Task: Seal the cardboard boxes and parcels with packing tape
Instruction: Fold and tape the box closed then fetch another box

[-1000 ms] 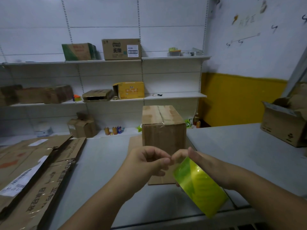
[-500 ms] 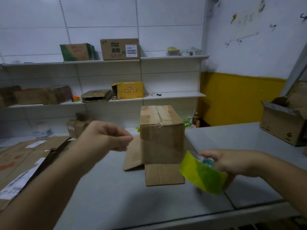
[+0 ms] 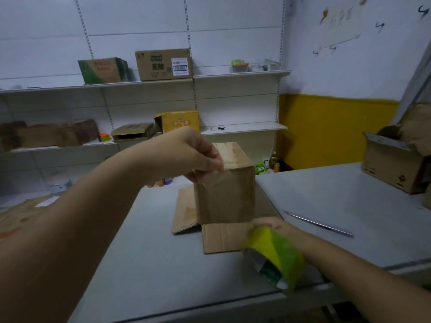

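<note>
A closed brown cardboard box (image 3: 227, 194) stands upright on flat cardboard sheets (image 3: 219, 238) in the middle of the grey table (image 3: 149, 252). My left hand (image 3: 193, 155) pinches the free end of clear tape at the box's top front edge. The tape strip runs down the front face toward the yellow-green tape roll (image 3: 276, 255). My right hand (image 3: 270, 223) grips that roll low in front of the box, just above the table. Its fingers are mostly hidden behind the roll.
A long metal blade (image 3: 319, 223) lies on the table right of the box. An open cardboard box (image 3: 394, 166) stands at the far right. Flattened cartons (image 3: 21, 217) lie at the left. Wall shelves (image 3: 240, 74) behind hold several boxes.
My left hand pulled the tape end away from the roll, then carried it right onto the box's top edge. My right hand lowered the roll in front of the box.
</note>
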The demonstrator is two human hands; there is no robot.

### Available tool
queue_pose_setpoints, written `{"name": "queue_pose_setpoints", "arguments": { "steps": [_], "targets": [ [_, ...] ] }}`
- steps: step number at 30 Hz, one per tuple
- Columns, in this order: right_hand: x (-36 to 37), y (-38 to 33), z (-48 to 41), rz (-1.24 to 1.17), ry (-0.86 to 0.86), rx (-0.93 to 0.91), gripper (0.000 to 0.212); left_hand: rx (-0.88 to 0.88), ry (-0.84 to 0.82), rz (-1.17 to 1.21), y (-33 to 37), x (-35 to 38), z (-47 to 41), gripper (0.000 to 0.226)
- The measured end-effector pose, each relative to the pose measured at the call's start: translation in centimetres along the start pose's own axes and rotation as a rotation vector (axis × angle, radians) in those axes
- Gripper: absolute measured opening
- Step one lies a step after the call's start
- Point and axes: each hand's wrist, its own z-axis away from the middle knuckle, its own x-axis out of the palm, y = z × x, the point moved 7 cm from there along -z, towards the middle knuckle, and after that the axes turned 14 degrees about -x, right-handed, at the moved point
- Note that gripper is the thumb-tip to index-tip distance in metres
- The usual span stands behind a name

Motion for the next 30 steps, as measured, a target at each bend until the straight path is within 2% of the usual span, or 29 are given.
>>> {"name": "queue_pose_setpoints", "arguments": {
  "steps": [1,3,4,5,7,9,13,15,18,22,25,28,30],
  "targets": [
    [-0.1,-0.5,-0.3,-0.043,0.03,-0.045,0.013,0.003,-0.006,-0.025,0.3,0.0,-0.1,0.01],
    [0.1,-2.0,-0.4,-0.135,0.055,-0.14,0.047,0.007,-0.011,-0.048,0.6,0.1,-0.2,0.01],
    [0.6,-2.8,-0.4,-0.168,0.03,-0.156,0.063,0.008,-0.003,-0.044,0.5,0.1,-0.3,0.01],
    [1.3,-3.3,-0.4,-0.121,-0.023,-0.159,0.069,0.005,0.012,-0.038,0.4,0.1,-0.4,0.01],
    [2.5,-4.1,-0.5,0.057,-0.148,-0.15,0.047,-0.007,0.061,-0.042,-0.1,-0.3,-0.7,0.009],
    [2.4,-4.3,-0.5,0.12,-0.217,-0.118,0.029,-0.036,0.119,-0.051,-1.2,-1.2,-0.7,0.008],
    [0.4,-5.8,0.3,0.013,-0.262,-0.103,0.025,-0.051,0.148,-0.006,-3.9,-2.3,-0.5,0.006],
    [-0.7,-7.7,0.5,-0.069,-0.253,-0.134,0.02,-0.056,0.197,0.13,-5.2,-2.8,-0.2,0.008],
    [-1.5,-9.5,0.4,-0.05,-0.39,-0.016,0.017,-0.052,0.243,0.366,-7.0,-3.0,0.3,0.008],
    [-4.7,-10.5,-0.6,0.231,-0.558,0.251,0.029,-0.027,0.328,0.534,-8.8,-2.9,0.0,0.011],
    [-6.9,-12.7,-2.5,0.316,-0.539,0.25,0.029,-0.022,0.36,0.656,-9.3,-2.6,-1.1,0.011],
    [-8.4,-12.7,-4.1,0.227,-0.493,0.31,0.025,0.009,0.407,0.702,-9.3,-2.4,-2.1,0.009],
    [-8.9,-11.6,-4.6,0.178,-0.527,0.401,0.033,0.009,0.432,0.696,-9.4,-2.1,-2.7,0.008]
  ]
}}
